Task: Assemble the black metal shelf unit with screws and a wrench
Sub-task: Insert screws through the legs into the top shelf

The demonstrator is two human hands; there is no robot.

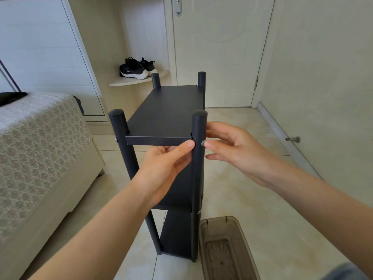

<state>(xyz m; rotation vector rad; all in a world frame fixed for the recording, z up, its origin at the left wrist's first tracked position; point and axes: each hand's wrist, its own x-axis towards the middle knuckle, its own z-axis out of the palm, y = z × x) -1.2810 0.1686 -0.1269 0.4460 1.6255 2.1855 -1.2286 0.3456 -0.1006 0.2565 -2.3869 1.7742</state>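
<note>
The black metal shelf unit (pixel 165 110) stands upright on the tiled floor, with four round posts and three shelves. My left hand (pixel 165 168) grips the front lip of the top shelf beside the front right post (pixel 198 126), thumb on the lip and fingers underneath. My right hand (pixel 238 152) is at the right side of that post, fingers nearly straight, with one fingertip on a silver screw head (pixel 203 142). Another silver screw (pixel 116 139) shows on the front left post. No wrench is in view.
A brown translucent plastic tray (pixel 224 245) lies on the floor right of the shelf's foot. A bed (pixel 40 148) is close on the left. Black shoes (pixel 137 68) sit on a corner ledge behind. A door (pixel 218 47) and a wall doorstop (pixel 293 139) are at the right.
</note>
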